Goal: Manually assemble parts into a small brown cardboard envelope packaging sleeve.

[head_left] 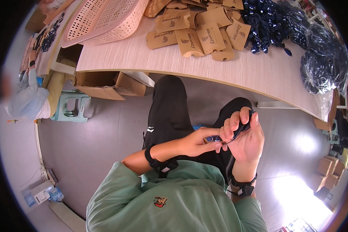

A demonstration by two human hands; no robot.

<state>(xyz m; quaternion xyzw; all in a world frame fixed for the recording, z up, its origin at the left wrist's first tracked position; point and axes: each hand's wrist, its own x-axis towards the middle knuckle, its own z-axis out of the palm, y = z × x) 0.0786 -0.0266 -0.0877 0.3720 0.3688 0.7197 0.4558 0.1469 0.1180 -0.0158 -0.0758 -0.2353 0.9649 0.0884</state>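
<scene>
Navy cord bundle snug in the curled fingers of left hand and right hand, above black trousers.

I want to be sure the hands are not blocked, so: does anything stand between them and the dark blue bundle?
Nothing visible does: the right hand curls around the dark blue bundle, and the left hand pinches what looks like its left end. The table lies beyond both.

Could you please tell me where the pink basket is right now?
In the head view, the pink basket is at the upper left, at the left end of the table, just left of the brown cardboard packets.
</scene>
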